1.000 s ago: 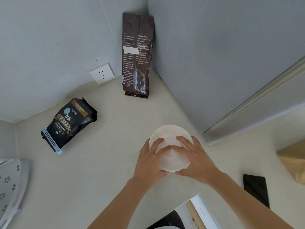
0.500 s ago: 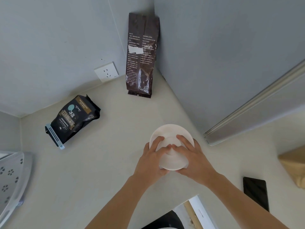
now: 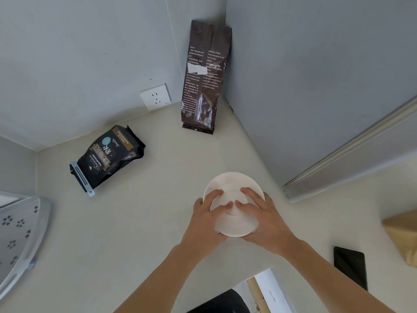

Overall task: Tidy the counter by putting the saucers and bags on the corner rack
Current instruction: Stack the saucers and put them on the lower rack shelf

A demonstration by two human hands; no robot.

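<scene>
Two white saucers sit stacked at the counter's middle: the upper saucer point(image 3: 235, 223) lies over the lower saucer point(image 3: 232, 180). My left hand point(image 3: 206, 219) grips the upper one from the left, my right hand point(image 3: 262, 219) from the right, fingertips meeting on top. A black coffee bag point(image 3: 108, 158) lies flat to the far left. A tall brown bag point(image 3: 203, 77) stands upright in the wall corner. The grey perforated corner rack point(image 3: 20, 231) shows at the left edge, partly cut off.
A beige counter point(image 3: 135, 233) spans the view. A wall socket point(image 3: 155, 97) sits behind the bags. A grey cabinet side point(image 3: 316, 86) rises at the right. A black phone point(image 3: 350, 266) and a tan paper bag point(image 3: 404, 236) lie at the right.
My hands have stayed on the saucers with barely any shift. The view has drifted a little, so the bags and rack appear slightly further right.
</scene>
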